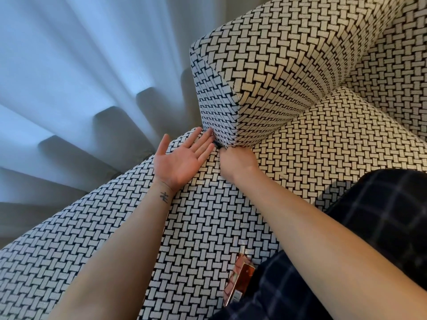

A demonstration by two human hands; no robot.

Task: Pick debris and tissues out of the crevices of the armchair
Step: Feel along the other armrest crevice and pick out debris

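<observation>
The armchair [203, 222] is covered in a black-and-cream basket-weave fabric. Its back cushion [265, 72] meets the arm at a crevice [217, 144] in mid-frame. My left hand [182, 158] lies palm up and flat on the arm, its fingertips reaching the crevice at the cushion's corner. My right hand [238, 162] is knuckles up with its fingers curled down at the crevice mouth, where a small dark bit shows; the fingertips are hidden. A shiny red-and-gold wrapper [240, 280] lies on the fabric near my lap.
A pale sheer curtain [80, 65] hangs in folds to the left behind the chair. My dark checked trousers [369, 227] fill the lower right. The seat cushion [342, 135] stretches off to the right.
</observation>
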